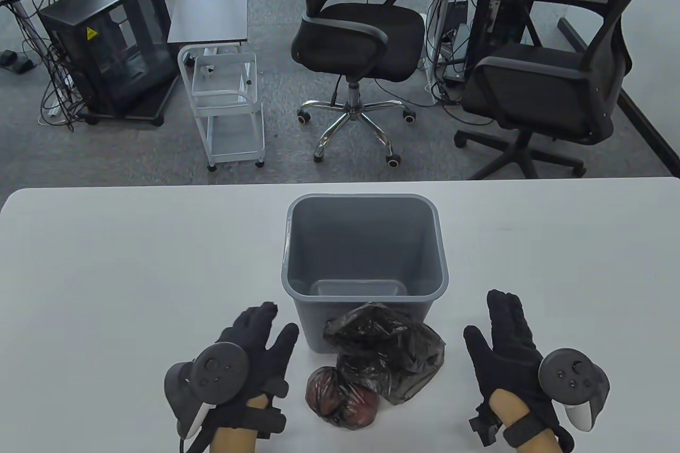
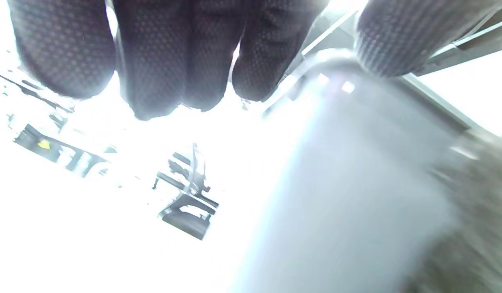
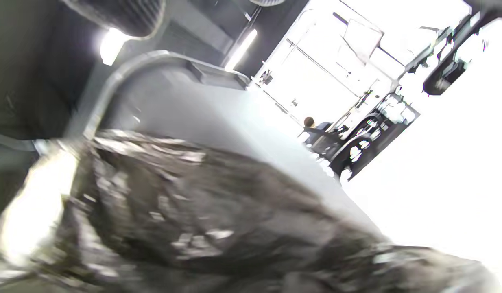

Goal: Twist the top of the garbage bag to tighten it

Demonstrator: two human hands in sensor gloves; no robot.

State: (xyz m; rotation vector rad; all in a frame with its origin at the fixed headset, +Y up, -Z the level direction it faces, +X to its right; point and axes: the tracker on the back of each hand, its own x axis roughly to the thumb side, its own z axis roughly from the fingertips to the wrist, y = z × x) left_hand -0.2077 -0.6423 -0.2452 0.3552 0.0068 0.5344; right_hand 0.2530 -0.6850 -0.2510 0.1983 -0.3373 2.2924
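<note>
**Both hands bare beside the bag**

Neither hand grips anything: the left hand (image 1: 249, 355) lies flat with its fingers stretched forward and slightly apart, low and left of centre in the table view, and the right hand (image 1: 507, 349) lies the same way at the lower right, thumb splayed toward the middle. Between them, at the bottom centre of the frame, sits the black garbage bag (image 1: 380, 355). Its crumpled upper part leans against the near wall of the grey bin (image 1: 366, 256), while its lower end bulges around reddish round contents close to the bottom edge. The left hand is just beside the bag's lower end but apart from it; the right hand is further off, also not touching. The bin stands upright on the white table (image 1: 106, 272), its mouth facing up.

In the left wrist view the gloved fingers (image 2: 153, 53) hang from the top edge, with the bin wall (image 2: 356, 183) blurred at right. In the right wrist view the shiny bag (image 3: 202, 219) fills the lower half, the bin rim (image 3: 153, 61) curving behind it in the upper left.
</note>
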